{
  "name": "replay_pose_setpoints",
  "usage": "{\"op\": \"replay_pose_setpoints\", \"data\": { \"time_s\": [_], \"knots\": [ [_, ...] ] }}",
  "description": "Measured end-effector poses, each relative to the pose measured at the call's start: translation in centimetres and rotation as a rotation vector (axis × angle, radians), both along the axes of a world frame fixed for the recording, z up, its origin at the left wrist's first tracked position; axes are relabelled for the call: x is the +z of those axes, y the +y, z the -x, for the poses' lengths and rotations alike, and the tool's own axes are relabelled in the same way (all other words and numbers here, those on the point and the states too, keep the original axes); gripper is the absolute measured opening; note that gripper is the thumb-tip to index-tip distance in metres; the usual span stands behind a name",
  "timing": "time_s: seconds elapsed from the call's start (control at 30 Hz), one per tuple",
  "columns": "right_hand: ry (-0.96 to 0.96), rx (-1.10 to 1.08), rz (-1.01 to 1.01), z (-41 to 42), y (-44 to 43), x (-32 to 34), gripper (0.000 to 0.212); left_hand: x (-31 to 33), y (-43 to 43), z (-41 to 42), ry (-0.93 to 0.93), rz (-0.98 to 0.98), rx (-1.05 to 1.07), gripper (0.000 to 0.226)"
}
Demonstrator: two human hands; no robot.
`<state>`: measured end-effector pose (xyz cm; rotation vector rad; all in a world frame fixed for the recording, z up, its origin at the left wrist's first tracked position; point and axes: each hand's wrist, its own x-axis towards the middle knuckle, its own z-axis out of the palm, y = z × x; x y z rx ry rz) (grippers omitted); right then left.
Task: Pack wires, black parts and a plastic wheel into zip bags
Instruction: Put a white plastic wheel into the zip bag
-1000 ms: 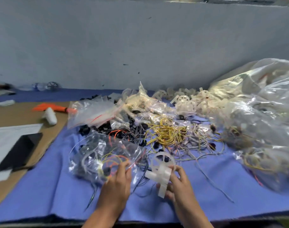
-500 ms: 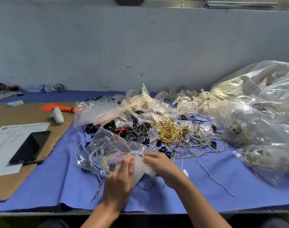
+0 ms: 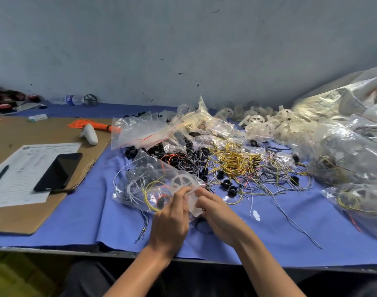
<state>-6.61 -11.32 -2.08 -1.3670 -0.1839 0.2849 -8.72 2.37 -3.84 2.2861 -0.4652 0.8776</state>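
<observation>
While both hands work its mouth: the zip bag [image 3: 149, 179] lies on the blue-covered tabletop [image 3: 290, 224] near the front edge, with its open end towards the person.
Left side: the left grip [image 3: 172, 219] pinches the edge of the bag's mouth between curled fingers and thumb.
Right side: the right grip [image 3: 217, 215] pinches the same edge just beside the left one, and the two nearly touch.
Contents, near the mouth: a white spoked plastic wheel [image 3: 181, 182] shows through the film, just behind the pinched edge.
Contents, deeper: grey, yellow and orange wires [image 3: 140, 187] lie looped inside, with a black part [image 3: 161, 203] close to the left knuckles.
Loose stock beyond: yellow wire tangle [image 3: 232, 159], black rings [image 3: 227, 186], a heap of white wheels [image 3: 269, 125] and a stack of empty bags [image 3: 140, 131].
Finished work: filled bags [image 3: 359, 198] lie at the right, well apart from the hands.
Step in hand: judged to be closing a fully loaded bag, since wheel, wires and black part all appear inside.
Next move: it calls for aligning the two zip strips and pressing along them from end to end. The wheel must stay clear of the seal, and no wire should cross it.
</observation>
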Motion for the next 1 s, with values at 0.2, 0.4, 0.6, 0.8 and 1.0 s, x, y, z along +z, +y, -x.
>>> {"op": "replay_pose_setpoints", "data": {
  "time_s": [0.2,0.4,0.6,0.8,1.0],
  "knots": [
    [-0.146,-0.191,0.202,-1.5,1.5,0.3,0.031,-0.1,-0.1,0.0,-0.045,-0.003,-0.035,0.031],
    [-0.147,-0.067,0.306,-2.6,2.7,1.4,0.039,-0.1,0.1,0.1,-0.026,0.106,0.041,0.026],
    [-0.028,0.165,0.12,-2.5,2.6,2.2,0.04,0.0,-0.2,0.0,-0.104,0.095,0.092,0.024],
    [-0.078,0.33,0.166,-4.3,4.1,3.3,0.039,1.2,0.1,-0.3,-0.122,0.112,0.009,0.022],
    [0.225,0.26,-0.189,-5.0,4.8,3.2,0.036,0.3,0.6,0.2,0.051,0.195,0.023,0.024]
  ]
}}
